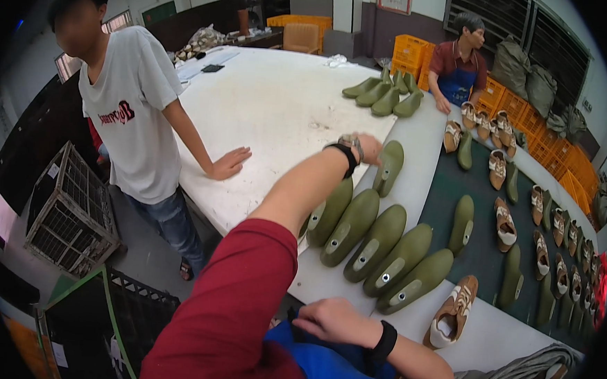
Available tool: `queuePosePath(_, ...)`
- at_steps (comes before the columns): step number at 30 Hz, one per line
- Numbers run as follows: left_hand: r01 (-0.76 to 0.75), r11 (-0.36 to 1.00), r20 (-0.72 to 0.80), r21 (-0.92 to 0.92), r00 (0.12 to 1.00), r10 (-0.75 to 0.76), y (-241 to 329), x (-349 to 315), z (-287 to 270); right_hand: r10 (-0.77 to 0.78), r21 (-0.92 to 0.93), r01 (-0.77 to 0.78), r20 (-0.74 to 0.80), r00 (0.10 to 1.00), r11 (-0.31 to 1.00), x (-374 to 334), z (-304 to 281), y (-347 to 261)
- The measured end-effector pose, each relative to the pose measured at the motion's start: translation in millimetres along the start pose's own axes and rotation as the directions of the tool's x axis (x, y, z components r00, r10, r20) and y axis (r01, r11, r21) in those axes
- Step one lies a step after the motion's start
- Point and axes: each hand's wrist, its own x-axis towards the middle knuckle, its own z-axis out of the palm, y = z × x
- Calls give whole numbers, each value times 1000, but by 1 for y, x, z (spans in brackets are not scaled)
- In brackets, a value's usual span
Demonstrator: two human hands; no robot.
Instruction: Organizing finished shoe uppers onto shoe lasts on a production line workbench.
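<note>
- Well, a green shoe last [390,168] sits on the pale surface [413,170], just beside my left hand [368,149].
- That hand's fingers are mostly hidden, so I cannot tell whether they pinch it.
- My right hand [340,322] is low before my blue apron [347,378], fingers curled; whether they grip anything, I cannot tell.
- Nearer me, five more green lasts [386,233] line up.
- Right of them lies a brown-and-white shoe [454,310].
- To my left stands a person in a white shirt [131,102].
</note>
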Motion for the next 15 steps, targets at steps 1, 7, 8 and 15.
queuePosePath(1,-26,1000,-37,-12,999,25,-12,5,-4,-8,91,12,-42,999,996,4,5,3)
queuePosePath(7,-116,979,-179,-170,980,85,-33,33,-81,160,616,-225,160,974,755,37,9,30)
queuePosePath(8,-173,937,-254,-302,962,96,-54,27,-94,117,546,-201,185,976,813,48,18,26)
queuePosePath(15,-41,696,-202,-716,968,-150,-50,-9,-168,130,849,-422,402,906,318,73,37,30)
